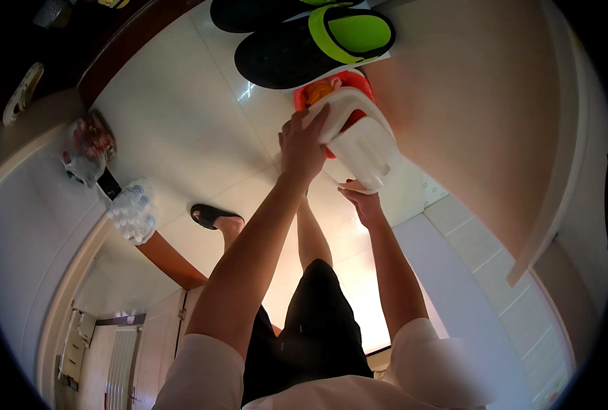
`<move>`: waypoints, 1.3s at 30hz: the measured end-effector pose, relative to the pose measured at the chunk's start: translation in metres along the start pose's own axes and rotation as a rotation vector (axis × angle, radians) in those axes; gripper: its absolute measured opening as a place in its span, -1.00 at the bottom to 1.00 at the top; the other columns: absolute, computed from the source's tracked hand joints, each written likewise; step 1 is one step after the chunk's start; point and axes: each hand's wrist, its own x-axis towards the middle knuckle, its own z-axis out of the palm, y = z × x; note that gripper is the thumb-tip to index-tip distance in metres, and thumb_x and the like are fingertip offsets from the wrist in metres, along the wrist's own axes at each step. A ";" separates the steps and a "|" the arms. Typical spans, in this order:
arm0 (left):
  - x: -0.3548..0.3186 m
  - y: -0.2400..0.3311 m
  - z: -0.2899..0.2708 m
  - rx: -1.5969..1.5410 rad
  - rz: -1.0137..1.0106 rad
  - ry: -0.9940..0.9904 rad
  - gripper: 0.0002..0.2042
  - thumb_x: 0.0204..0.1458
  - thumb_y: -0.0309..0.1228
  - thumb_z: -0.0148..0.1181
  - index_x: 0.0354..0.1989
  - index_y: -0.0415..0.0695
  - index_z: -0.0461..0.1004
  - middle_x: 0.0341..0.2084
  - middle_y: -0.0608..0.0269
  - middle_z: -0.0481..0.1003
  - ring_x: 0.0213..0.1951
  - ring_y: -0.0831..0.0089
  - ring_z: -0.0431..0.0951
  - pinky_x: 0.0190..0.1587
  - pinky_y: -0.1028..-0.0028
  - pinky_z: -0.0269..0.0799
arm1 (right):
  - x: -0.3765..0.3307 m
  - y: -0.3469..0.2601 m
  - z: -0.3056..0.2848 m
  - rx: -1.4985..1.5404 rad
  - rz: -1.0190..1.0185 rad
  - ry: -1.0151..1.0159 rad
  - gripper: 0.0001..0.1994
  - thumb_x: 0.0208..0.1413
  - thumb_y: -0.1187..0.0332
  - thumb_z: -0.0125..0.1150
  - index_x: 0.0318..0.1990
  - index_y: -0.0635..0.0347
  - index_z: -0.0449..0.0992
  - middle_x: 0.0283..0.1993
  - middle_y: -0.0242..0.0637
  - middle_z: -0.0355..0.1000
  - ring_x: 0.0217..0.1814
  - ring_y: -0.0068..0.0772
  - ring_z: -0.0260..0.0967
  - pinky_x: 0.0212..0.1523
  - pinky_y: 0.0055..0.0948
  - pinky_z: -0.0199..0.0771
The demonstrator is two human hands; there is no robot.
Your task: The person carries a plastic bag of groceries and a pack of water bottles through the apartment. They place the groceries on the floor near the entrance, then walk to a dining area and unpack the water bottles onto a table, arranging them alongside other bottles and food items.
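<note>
Pale tiles cover the floor (174,147), and black-and-lime clogs (283,61) sit beyond a red container (360,83). I see a white plastic piece (365,150) partly hiding that container; the person's left hand (304,147) grips its left edge, the right hand (363,203) its lower end.

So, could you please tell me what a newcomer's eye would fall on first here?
Probably the black clog with its vivid green lining, at the top centre of the view. Just below it, the white plastic container, with bright red material at its far end, stands out between the left hand and the right hand. Off to the left, a clear-wrapped pack of bottles catches the light.
</note>
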 end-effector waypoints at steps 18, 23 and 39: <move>0.043 -0.024 0.039 -0.515 -0.065 -0.031 0.02 0.01 -0.57 0.24 0.61 -0.06 -0.31 0.53 -0.35 -0.34 0.57 -0.24 -0.29 0.53 0.10 -0.06 | 0.060 -0.004 0.059 0.287 0.160 0.123 -0.34 0.21 0.54 0.30 0.38 0.14 0.08 0.20 -0.08 0.38 0.13 -0.19 0.45 0.19 -0.24 0.57; 0.019 -0.042 0.059 -0.578 -0.162 -0.009 -0.06 0.14 -0.59 0.19 0.61 0.02 -0.28 0.58 -0.04 -0.25 0.52 0.08 0.06 0.39 0.21 0.30 | 0.051 0.003 0.055 -0.686 -0.316 0.642 -0.13 0.06 0.38 0.45 0.48 0.07 0.04 0.39 0.09 0.15 0.41 0.10 0.16 0.39 0.08 0.25; -0.228 -0.184 0.017 -0.936 -0.891 0.212 -0.30 0.21 -0.41 0.15 0.55 -0.05 0.09 0.43 0.05 0.21 0.11 0.44 0.43 0.08 0.44 0.40 | 0.087 -0.098 0.099 -1.818 -0.628 0.415 0.09 -0.10 0.17 0.56 0.58 -0.45 -0.03 0.62 -0.18 -0.02 0.39 0.03 0.28 0.11 -0.01 0.54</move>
